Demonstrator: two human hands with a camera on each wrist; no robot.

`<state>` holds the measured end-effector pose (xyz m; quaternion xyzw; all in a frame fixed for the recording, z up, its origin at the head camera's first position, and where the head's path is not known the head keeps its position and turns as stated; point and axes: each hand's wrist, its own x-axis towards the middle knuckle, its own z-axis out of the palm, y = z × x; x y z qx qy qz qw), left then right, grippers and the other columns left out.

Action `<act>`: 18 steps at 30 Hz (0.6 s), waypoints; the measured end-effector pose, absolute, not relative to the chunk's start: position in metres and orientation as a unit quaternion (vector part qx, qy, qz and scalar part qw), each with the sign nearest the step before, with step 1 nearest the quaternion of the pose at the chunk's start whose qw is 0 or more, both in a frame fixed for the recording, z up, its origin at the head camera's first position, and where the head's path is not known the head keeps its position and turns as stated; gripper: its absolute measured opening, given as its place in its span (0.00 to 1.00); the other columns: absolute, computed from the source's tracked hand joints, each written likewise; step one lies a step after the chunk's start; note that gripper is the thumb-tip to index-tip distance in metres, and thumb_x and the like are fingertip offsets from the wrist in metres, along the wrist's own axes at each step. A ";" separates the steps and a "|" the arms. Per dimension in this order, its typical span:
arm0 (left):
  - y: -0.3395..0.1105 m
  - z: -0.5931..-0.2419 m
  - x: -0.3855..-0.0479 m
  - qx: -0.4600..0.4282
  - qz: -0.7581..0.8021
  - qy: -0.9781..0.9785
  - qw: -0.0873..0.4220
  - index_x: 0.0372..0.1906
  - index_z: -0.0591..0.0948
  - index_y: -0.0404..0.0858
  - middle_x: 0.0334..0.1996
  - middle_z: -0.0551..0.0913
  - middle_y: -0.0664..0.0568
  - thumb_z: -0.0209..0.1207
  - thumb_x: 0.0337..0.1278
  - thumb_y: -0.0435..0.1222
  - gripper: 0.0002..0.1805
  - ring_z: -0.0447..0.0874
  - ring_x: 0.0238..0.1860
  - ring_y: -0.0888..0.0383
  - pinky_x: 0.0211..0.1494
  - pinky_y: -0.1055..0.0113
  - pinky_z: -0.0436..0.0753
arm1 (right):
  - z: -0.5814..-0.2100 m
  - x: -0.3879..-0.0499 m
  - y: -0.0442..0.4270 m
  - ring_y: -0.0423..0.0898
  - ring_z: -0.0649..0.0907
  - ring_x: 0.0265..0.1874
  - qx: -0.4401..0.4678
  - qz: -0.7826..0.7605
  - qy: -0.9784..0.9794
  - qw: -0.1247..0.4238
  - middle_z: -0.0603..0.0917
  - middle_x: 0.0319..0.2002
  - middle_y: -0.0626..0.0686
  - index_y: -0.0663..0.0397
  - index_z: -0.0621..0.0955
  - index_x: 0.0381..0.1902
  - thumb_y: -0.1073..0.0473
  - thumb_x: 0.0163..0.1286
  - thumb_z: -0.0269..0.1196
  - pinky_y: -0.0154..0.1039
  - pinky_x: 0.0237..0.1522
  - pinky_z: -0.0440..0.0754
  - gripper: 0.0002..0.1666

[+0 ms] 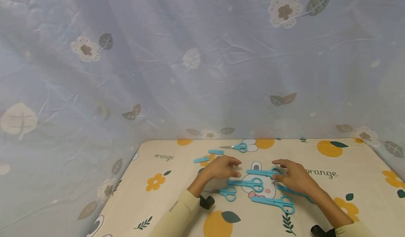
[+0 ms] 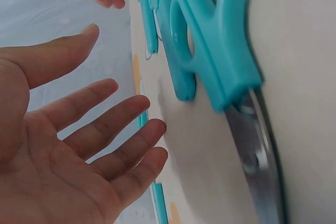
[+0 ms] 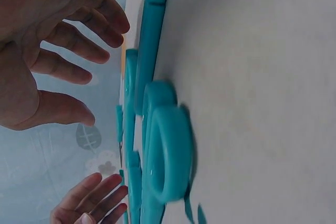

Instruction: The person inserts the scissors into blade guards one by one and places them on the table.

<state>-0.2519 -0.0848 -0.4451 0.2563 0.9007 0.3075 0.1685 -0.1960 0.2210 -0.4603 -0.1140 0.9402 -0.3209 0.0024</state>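
My left hand [image 1: 222,167] hovers over the left part of the group of scissors, fingers spread and holding nothing. Just below it lie bare-bladed scissors [image 1: 229,193] with blue handles, and capped scissors [image 1: 253,183] lie to their right. My right hand [image 1: 293,176] is above the right part, its fingers loosely bent around air. Near its fingertips are capped scissors [image 1: 261,172]. Another pair of scissors [image 1: 288,190] is partly hidden beneath that hand and wrist. Closer to me rest more capped scissors [image 1: 273,202]. In the left wrist view, the bare blade [image 2: 254,153] shows clearly.
Farther back lie uncapped scissors [image 1: 240,147] with two loose blue blade caps, one cap [image 1: 216,152] behind the other cap [image 1: 201,159]. A cream patterned cloth [image 1: 177,209] covers the table. Behind it hangs a pale blue-grey flowered curtain [image 1: 202,89].
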 end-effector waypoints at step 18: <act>-0.131 -0.445 -0.253 0.250 0.361 0.887 0.145 0.71 0.81 0.36 0.68 0.85 0.44 0.69 0.70 0.43 0.29 0.82 0.70 0.42 0.72 0.46 0.81 | -0.456 -0.182 0.186 0.68 0.85 0.59 -0.159 -0.367 0.916 0.016 0.83 0.65 0.67 0.59 0.82 0.66 0.57 0.69 0.75 0.61 0.55 0.88 0.30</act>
